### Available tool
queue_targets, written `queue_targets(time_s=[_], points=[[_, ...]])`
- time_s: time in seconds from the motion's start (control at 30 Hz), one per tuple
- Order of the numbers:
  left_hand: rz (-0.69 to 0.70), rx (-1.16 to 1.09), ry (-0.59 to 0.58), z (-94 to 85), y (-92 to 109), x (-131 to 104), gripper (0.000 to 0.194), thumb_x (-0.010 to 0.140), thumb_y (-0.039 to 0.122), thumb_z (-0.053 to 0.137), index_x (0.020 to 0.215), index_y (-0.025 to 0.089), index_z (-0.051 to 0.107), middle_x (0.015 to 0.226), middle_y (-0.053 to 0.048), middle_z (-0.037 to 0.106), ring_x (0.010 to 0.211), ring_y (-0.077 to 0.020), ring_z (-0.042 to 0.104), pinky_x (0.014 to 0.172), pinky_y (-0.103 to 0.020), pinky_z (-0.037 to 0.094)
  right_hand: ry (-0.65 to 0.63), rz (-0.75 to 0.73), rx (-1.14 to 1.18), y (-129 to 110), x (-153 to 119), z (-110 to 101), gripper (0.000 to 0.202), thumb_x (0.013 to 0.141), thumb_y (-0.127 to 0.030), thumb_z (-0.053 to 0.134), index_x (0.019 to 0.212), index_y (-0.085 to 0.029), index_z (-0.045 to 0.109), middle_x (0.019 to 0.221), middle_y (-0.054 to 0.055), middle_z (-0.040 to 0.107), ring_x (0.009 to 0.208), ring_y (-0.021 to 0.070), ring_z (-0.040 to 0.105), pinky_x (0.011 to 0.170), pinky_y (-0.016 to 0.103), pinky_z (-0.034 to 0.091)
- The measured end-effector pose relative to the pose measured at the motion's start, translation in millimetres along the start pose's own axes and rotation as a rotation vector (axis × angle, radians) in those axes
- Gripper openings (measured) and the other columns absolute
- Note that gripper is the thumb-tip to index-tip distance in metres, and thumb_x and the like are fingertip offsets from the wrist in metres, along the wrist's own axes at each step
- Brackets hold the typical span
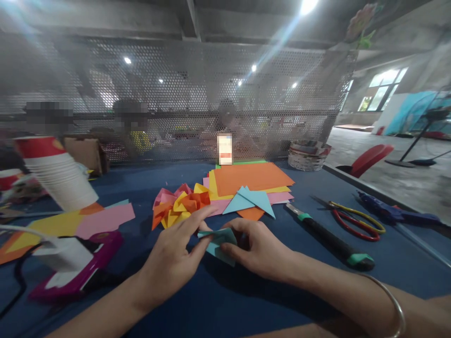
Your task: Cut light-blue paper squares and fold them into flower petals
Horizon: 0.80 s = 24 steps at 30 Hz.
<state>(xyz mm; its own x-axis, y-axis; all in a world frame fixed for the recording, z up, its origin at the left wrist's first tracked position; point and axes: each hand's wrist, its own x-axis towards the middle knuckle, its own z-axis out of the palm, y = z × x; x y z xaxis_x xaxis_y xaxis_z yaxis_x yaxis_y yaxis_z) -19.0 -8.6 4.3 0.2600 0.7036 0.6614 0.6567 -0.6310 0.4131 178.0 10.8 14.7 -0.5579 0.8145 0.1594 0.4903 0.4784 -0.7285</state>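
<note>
A small folded piece of light blue paper (221, 244) is held just above the dark blue table, between both hands. My left hand (178, 246) pinches its left edge between thumb and fingers. On the other side, my right hand (255, 244) grips the right part, thumb in front and fingers curled behind. Behind the hands lie folded light blue paper triangles (248, 202), with an orange folded piece (251, 214) partly under them. A cluster of folded pink, orange and yellow pieces (181, 204) sits beyond my left hand.
A stack of coloured sheets (252, 178) lies at the back. To the right are a utility knife (331, 237), scissors (355, 220) and a blue glue gun (394, 211). Leftward stand stacked paper cups (59, 173) and a purple power strip (75, 267). A woven basket (308, 156) is behind.
</note>
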Motion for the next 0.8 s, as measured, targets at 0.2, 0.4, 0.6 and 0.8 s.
queue_targets(time_s=[0.2,0.4,0.6,0.8], points=[[-0.171,-0.044,-0.072,-2.6,3.3,5.6,0.014,0.078,0.014,0.055,0.077,0.023,0.065,0.076,0.003,0.068,0.072,-0.0151,0.063,0.065,-0.024,0.045,0.006,-0.054,0.007,-0.4,-1.9,-0.1,0.026,0.076,-0.024,0.062,0.101,-0.019,0.056,0.087,0.000,0.060,0.069,0.0122,0.052,0.060,0.023,0.041],[-0.563,-0.413,-0.084,0.9,4.0,12.4,0.012,0.071,0.031,0.063,0.077,0.020,0.064,0.070,0.001,0.065,0.065,-0.0153,0.059,0.058,-0.023,0.043,-0.024,-0.011,0.022,-1.6,-0.8,0.0,0.025,0.076,-0.027,0.064,0.097,-0.018,0.057,0.084,0.000,0.059,0.069,0.0128,0.051,0.059,0.023,0.040],[-0.630,-0.656,-0.146,5.3,5.3,15.0,0.016,0.069,0.031,0.065,0.072,0.017,0.058,0.064,0.003,0.059,0.061,-0.0124,0.055,0.059,-0.022,0.043,0.073,-0.016,0.095,0.0,0.8,0.9,0.007,0.083,-0.021,0.051,0.079,-0.017,0.055,0.069,-0.003,0.050,0.062,0.0105,0.044,0.055,0.021,0.035],[-0.596,-0.660,-0.301,9.7,6.9,11.7,0.021,0.076,0.035,0.061,0.068,0.016,0.056,0.060,0.004,0.052,0.057,-0.0119,0.054,0.055,-0.022,0.042,0.131,0.002,0.243,3.3,3.4,2.7,0.008,0.086,-0.024,0.051,0.089,-0.018,0.056,0.079,0.000,0.060,0.071,0.0133,0.055,0.062,0.023,0.042]])
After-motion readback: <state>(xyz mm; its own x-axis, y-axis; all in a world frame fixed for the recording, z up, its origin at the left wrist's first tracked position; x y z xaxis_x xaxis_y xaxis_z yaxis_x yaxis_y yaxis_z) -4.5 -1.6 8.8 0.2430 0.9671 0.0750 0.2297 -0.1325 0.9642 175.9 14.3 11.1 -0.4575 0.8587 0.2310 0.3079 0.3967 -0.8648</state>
